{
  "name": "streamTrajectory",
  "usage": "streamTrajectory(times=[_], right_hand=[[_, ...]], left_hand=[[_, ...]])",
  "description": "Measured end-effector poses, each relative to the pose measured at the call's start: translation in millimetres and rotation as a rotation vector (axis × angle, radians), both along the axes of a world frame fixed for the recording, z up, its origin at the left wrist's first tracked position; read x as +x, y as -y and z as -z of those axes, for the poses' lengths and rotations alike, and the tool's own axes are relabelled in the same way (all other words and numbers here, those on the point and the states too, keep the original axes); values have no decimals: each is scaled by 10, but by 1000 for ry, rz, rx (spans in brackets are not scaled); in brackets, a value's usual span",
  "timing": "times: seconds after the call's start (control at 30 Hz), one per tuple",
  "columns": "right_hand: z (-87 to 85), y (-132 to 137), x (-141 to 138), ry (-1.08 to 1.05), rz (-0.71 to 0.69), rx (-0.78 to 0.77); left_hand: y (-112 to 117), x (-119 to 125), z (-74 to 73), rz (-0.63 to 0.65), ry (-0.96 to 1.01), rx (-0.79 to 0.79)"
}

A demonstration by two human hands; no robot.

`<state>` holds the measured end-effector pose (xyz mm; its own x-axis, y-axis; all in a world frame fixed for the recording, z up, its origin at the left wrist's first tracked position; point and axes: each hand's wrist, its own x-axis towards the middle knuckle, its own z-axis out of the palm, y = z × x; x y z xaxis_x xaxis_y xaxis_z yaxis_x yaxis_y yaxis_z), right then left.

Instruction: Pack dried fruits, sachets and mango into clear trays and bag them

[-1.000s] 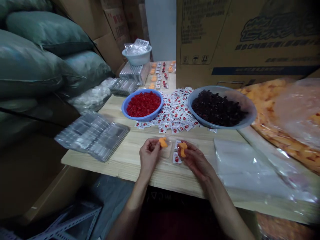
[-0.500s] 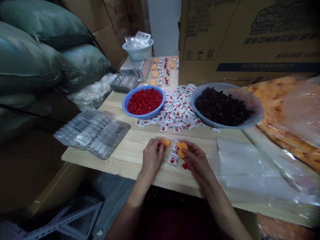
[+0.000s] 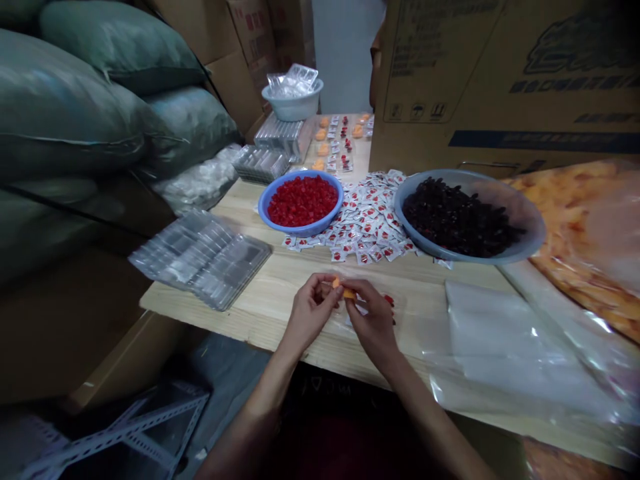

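My left hand (image 3: 311,311) and my right hand (image 3: 371,319) meet over the near edge of the wooden table (image 3: 260,313). Both pinch orange dried fruit pieces (image 3: 343,289) between their fingertips, above a small clear tray that my hands mostly hide. A red piece (image 3: 389,301) and a small white-and-red sachet lie just by my right hand. Behind my hands spreads a heap of white-and-red sachets (image 3: 367,220).
A blue bowl of red fruit pieces (image 3: 301,201) sits left of the sachets, a grey-blue bowl of dark fruit (image 3: 465,218) right. Clear plastic trays (image 3: 203,257) are stacked at the left, clear bags (image 3: 505,340) at the right. Filled trays, a white bowl (image 3: 293,100) and cartons stand behind.
My hands have come together, and the orange pieces they held apart now meet between the fingertips. The camera has shifted a little to the left.
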<state>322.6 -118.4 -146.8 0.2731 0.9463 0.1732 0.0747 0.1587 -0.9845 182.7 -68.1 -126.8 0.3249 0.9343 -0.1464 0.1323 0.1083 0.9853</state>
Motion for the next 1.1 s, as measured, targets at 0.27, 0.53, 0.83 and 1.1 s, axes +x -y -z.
streamTrajectory(times=[0.27, 0.53, 0.83, 1.1], right_hand=[[330, -13, -17, 393, -163, 85], [339, -106, 16, 633, -184, 98], [-19, -19, 95, -141, 49, -96], [-373, 305, 388, -427, -146, -340]], left_hand=[[-6, -247, 247, 44, -373, 201], [-36, -182, 324, 58, -764, 677], [181, -32, 61, 139, -424, 751], [-140, 49, 146, 191, -869, 926]])
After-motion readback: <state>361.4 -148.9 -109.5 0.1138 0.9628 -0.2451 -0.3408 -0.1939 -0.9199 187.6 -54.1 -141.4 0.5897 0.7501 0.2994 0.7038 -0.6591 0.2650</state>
